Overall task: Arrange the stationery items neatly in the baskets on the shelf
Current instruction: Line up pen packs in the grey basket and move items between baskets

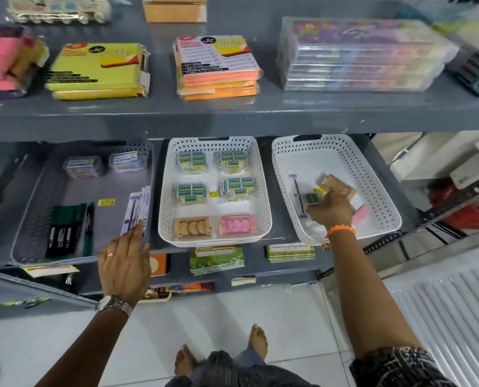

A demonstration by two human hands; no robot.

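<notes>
Three baskets stand on the middle shelf. The grey basket [32, 219] at the left holds markers [65, 227], small boxes and packaged pens [138, 208]. My left hand [124, 263] rests at its front right corner with fingers apart, fingertips touching the packaged pens. The middle white basket [164, 191] holds rows of blue-labelled eraser packs [191, 160], a tan pack and a pink pack. The right white basket [378, 180] holds a packaged pen [295, 188], a tan box [337, 184] and pink items. My right hand [331, 209] is inside it, closed on a small green-yellow box [312, 198].
The upper shelf [232, 113] carries sticky-note packs [99, 69], an orange pad stack [218, 68] and a clear-wrapped stack of cases [358, 54]. A lower shelf holds green card packs [216, 259]. White tiled floor and my feet lie below. A metal rack [456, 191] stands at the right.
</notes>
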